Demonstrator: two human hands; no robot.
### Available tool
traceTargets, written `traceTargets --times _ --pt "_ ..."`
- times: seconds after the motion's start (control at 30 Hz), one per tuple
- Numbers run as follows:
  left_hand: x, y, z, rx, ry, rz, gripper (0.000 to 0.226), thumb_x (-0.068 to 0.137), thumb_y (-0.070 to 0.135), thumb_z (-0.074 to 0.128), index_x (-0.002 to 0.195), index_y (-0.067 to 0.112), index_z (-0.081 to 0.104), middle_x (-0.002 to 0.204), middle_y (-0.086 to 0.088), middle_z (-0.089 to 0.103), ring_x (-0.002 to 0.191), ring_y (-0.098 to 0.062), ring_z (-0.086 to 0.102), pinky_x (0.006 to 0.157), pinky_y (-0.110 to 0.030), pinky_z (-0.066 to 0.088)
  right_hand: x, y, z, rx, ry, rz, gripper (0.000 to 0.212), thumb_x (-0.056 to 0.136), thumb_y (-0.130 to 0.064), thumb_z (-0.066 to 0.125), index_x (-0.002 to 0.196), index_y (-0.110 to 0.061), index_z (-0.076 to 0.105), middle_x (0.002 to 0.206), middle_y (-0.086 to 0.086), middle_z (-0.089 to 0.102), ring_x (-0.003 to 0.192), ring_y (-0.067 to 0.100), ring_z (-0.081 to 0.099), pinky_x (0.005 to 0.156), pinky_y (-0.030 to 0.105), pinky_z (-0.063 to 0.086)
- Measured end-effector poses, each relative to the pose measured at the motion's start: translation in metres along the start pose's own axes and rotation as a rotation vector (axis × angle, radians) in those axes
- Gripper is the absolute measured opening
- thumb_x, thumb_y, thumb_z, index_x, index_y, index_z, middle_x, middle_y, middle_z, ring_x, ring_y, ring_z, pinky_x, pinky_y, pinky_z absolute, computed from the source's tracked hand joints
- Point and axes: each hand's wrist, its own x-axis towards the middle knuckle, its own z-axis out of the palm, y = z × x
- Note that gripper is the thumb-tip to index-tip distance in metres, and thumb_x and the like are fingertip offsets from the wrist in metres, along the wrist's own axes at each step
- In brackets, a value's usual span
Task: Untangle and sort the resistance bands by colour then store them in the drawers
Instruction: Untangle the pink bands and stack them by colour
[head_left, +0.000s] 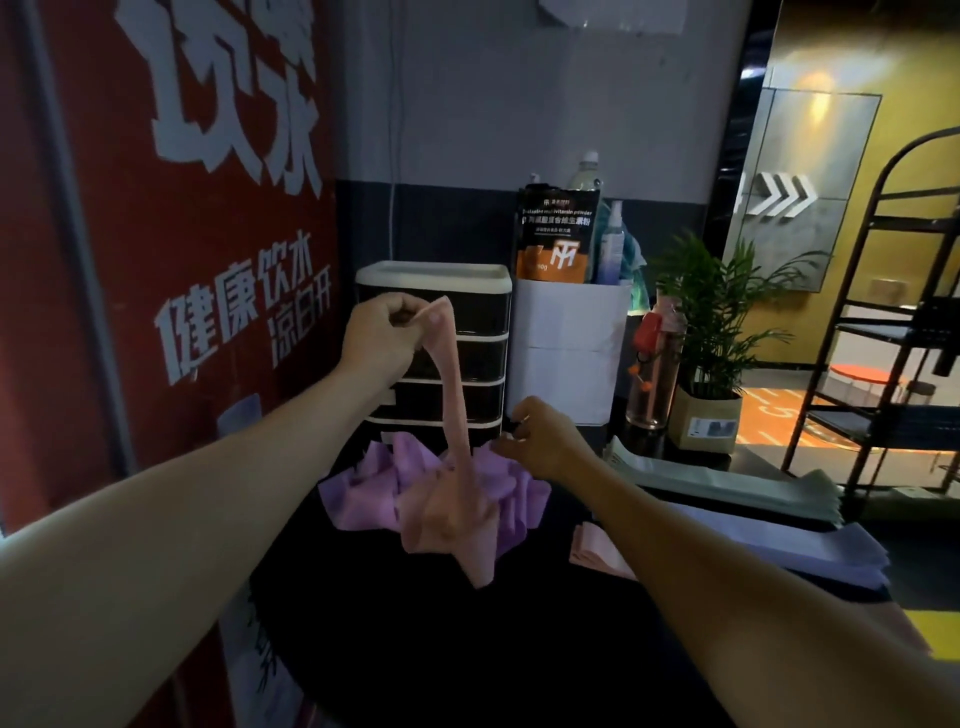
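Behind tangle: drawer unit, white box | left hand pinches pink band | right hand grips purple band

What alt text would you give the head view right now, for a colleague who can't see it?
The left hand pinches a pink band and lifts it out of a tangled pink and purple pile on a dark table, in front of a small drawer unit. The right hand hovers at the pile's far edge; flattened bands lie stacked to the right.

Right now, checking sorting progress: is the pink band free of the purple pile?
No, the left hand lifts the pink band, whose lower end lies on the purple bands.
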Motion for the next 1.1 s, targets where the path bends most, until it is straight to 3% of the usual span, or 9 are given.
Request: traceTargets --times 0.13,0.2,0.33,0.47,0.53,0.7,0.87,1.0,1.1 --pt "0.002 0.006 -0.004 -0.015 -0.001 0.019 0.009 0.087 0.024 0.065 0.083 0.016 0.066 0.073 0.006 0.061 0.068 -0.006 0.055 0.066 -0.021 0.045 0.002 -0.021 0.005 0.095 -0.051 -0.095 0.042 0.085 -0.027 0.066 0.121 -0.009 0.054 0.11 0.008 0.065 0.101 0.023 0.061 0.091 0.033 0.05" --pt "0.005 0.013 -0.006 -0.008 -0.002 0.059 0.013 0.087 0.027 0.065 0.08 0.017 0.066 0.074 0.006 0.063 0.072 -0.007 0.057 0.069 -0.021 0.049 0.005 -0.037 -0.003 0.196 -0.058 -0.132 0.032 0.088 -0.021 0.063 0.117 -0.009 0.058 0.108 0.011 0.067 0.099 0.024 0.063 0.092 0.037 0.051" --pt "0.015 0.035 -0.011 0.063 0.021 0.139 0.016 0.086 0.031 0.065 0.073 0.024 0.061 0.075 0.01 0.061 0.07 0.0 0.055 0.059 -0.005 0.042 0.01 -0.061 -0.032 0.425 0.001 -0.211 0.028 0.089 -0.017 0.061 0.117 -0.01 0.061 0.099 -0.003 0.064 0.09 0.007 0.061 0.085 0.022 0.049" --pt "0.026 0.051 -0.014 0.053 -0.034 0.159 0.015 0.086 0.023 0.065 0.072 0.024 0.06 0.076 0.009 0.06 0.072 -0.002 0.056 0.068 -0.017 0.045 0.014 -0.079 -0.052 0.548 -0.004 -0.234 0.017 0.089 -0.017 0.06 0.105 -0.017 0.064 0.101 0.0 0.064 0.098 0.016 0.061 0.09 0.031 0.05" --pt "0.028 0.058 -0.015 0.061 -0.066 0.159 0.015 0.087 0.019 0.064 0.073 0.022 0.06 0.077 0.007 0.06 0.073 -0.004 0.055 0.069 -0.018 0.046 0.015 -0.084 -0.057 0.537 -0.001 -0.266 0.009 0.088 -0.02 0.061 0.097 -0.021 0.063 0.1 0.002 0.066 0.098 0.02 0.063 0.09 0.035 0.051" --pt "0.028 0.064 -0.008 0.056 -0.073 0.134 0.02 0.089 0.016 0.058 0.069 0.017 0.055 0.071 0.002 0.053 0.066 -0.007 0.049 0.061 -0.019 0.042 0.011 -0.086 -0.064 0.464 0.17 -0.319 0.047 0.083 -0.025 0.069 0.123 -0.012 0.047 0.1 -0.005 0.055 0.094 0.012 0.056 0.082 0.026 0.05" --pt "0.028 0.067 -0.001 0.048 -0.057 0.1 0.023 0.089 0.019 0.058 0.067 0.017 0.052 0.066 0.003 0.047 0.061 -0.007 0.043 0.056 -0.021 0.036 0.008 -0.087 -0.065 0.419 0.217 -0.384 0.027 0.078 -0.031 0.072 0.088 -0.022 0.049 0.088 -0.002 0.057 0.08 0.013 0.057 0.077 0.027 0.049" --pt "0.027 0.066 0.007 0.079 -0.065 0.083 0.024 0.089 0.022 0.059 0.067 0.016 0.05 0.066 0.003 0.048 0.062 -0.008 0.045 0.056 -0.021 0.038 0.008 -0.09 -0.063 0.339 0.182 -0.432 0.022 0.082 -0.025 0.07 0.099 -0.014 0.06 0.088 -0.006 0.061 0.083 0.007 0.061 0.078 0.02 0.051" --pt "0.028 0.064 0.007 0.126 -0.044 0.097 0.025 0.09 0.024 0.058 0.067 0.018 0.048 0.067 0.002 0.05 0.061 -0.011 0.046 0.055 -0.024 0.039 0.007 -0.09 -0.063 0.239 0.218 -0.471 0.01 0.091 -0.016 0.057 0.097 -0.014 0.064 0.079 -0.014 0.057 0.072 -0.001 0.056 0.065 0.006 0.044"
